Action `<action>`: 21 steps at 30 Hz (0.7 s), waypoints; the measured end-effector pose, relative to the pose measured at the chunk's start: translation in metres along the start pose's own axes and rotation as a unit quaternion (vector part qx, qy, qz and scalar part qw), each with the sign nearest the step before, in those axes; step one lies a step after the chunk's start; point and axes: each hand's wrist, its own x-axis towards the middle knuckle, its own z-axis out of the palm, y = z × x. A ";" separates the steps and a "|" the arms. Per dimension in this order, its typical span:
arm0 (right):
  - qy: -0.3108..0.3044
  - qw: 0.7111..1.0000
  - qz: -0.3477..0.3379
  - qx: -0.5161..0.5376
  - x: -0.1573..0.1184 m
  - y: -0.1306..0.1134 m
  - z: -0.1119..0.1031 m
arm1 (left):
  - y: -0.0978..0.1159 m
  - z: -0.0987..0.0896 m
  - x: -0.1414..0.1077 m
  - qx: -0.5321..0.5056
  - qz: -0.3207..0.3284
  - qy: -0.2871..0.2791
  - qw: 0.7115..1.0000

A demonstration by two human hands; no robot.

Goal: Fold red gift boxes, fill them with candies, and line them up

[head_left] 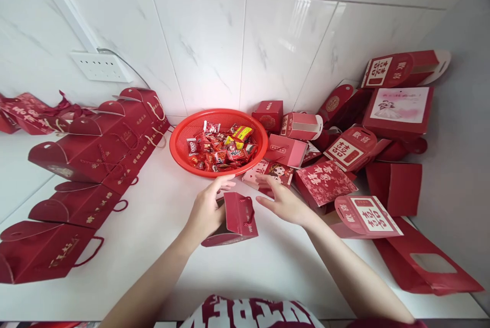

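Observation:
A dark red gift box (234, 216) with a twisted cord handle rests on the white table, between my hands. My left hand (209, 205) is at the box's left side, its fingers apart and pointing toward the basket; part of its thumb is hidden behind the box's raised flap. To the right of the box, my right hand (281, 201) hovers with spread fingers and nothing in it. Just beyond both hands stands a red plastic basket (179, 157) holding several wrapped candies (220, 157), mostly red with a few yellow ones.
On the left, several dark red handled boxes (95, 165) stand in a slanting row. Mixed red and pink boxes (325, 182) are piled on the right, close to my right forearm. A tiled wall (206, 52) with a socket panel (101, 67) rises behind the white table (153, 236).

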 end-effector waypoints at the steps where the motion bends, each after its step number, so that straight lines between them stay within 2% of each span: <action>1: 0.041 0.996 -0.053 -0.056 -0.006 -0.006 0.000 | -0.001 0.002 0.000 0.006 0.004 0.003 1.000; 3: 0.075 0.976 -0.154 -0.131 -0.017 -0.024 0.000 | -0.001 0.005 0.001 0.010 0.014 0.005 1.000; 6: 0.010 0.934 -0.299 -0.197 -0.026 -0.051 0.003 | 0.007 0.007 0.002 -0.001 0.045 -0.011 0.999; 9: -0.037 0.889 -0.375 -0.259 -0.028 -0.062 0.007 | 0.014 0.005 0.002 0.012 0.077 -0.033 0.996; 11: -0.025 0.883 -0.380 -0.276 -0.029 -0.058 0.006 | 0.015 0.001 0.000 0.030 0.079 -0.038 0.996; 13: 0.010 0.889 -0.360 -0.282 -0.032 -0.051 0.003 | 0.014 -0.002 -0.005 0.051 0.074 -0.033 0.995; 15: 0.040 0.898 -0.324 -0.294 -0.037 -0.041 -0.001 | 0.011 -0.005 -0.012 0.084 0.073 0.002 0.994; 18: 0.037 0.903 -0.274 -0.328 -0.041 -0.030 -0.002 | 0.004 -0.004 -0.023 0.121 0.074 0.068 0.988; 21: 0.048 0.905 -0.251 -0.341 -0.040 -0.029 0.003 | -0.002 -0.001 -0.032 0.096 0.073 0.061 0.991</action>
